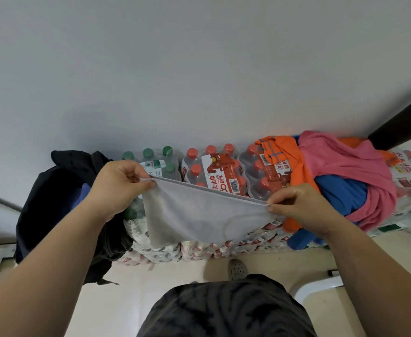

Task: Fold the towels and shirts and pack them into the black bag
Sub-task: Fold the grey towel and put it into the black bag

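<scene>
With both hands, left (119, 188) and right (299, 207), pinching the grey towel (194, 215) taut midair, a loosened corner could drop the fold unevenly.

A pale grey towel (199, 215) hung doubled over in the air, its top edge stretched taut between the left hand (117, 188) and right hand (301, 207), each pinching a corner. Left of it the black bag (53, 205) slumped open, dark blue cloth (84, 193) showing inside. On the right, a pink cloth (345, 171) lay crumpled over an orange garment (294, 164) and a blue garment (340, 193).
</scene>
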`<action>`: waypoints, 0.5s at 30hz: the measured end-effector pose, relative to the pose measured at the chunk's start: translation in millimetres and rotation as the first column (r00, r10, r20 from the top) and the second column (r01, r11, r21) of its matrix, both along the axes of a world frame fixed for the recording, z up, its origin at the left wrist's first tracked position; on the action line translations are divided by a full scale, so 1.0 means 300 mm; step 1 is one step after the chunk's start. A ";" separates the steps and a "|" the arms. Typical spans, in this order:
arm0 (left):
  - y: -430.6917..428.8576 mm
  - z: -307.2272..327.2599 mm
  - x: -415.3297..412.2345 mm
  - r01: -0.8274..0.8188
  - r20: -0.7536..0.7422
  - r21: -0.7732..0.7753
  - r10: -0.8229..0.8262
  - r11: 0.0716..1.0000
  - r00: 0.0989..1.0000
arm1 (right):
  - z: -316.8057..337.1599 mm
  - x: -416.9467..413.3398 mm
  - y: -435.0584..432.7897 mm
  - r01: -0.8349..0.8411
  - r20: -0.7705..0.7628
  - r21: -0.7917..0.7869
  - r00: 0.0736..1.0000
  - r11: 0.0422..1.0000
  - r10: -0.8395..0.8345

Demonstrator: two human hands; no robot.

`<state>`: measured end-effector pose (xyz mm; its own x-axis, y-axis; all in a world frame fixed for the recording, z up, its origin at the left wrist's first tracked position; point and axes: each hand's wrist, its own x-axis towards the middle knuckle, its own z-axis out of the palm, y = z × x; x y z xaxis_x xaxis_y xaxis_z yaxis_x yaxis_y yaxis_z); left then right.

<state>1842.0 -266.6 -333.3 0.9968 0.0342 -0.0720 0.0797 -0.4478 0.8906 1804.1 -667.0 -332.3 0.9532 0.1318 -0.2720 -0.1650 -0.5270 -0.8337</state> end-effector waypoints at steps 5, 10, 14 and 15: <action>-0.001 -0.038 0.039 0.170 -0.085 0.236 -0.154 0.957 0.984 | -0.039 0.020 0.000 -0.040 0.036 -0.218 0.998 0.975 0.049; -0.018 -0.023 0.045 0.296 -0.191 0.367 -0.240 0.882 0.952 | -0.032 0.053 0.022 -0.213 -0.057 -0.441 0.976 0.872 0.209; -0.025 0.018 0.014 0.486 -0.415 0.364 -0.328 0.795 0.849 | 0.040 0.056 0.039 -0.468 -0.327 -0.413 0.877 0.782 0.352; -0.014 0.032 0.001 0.511 -0.476 0.272 -0.347 0.815 0.808 | 0.069 0.057 0.034 -0.519 -0.390 -0.347 0.837 0.781 0.383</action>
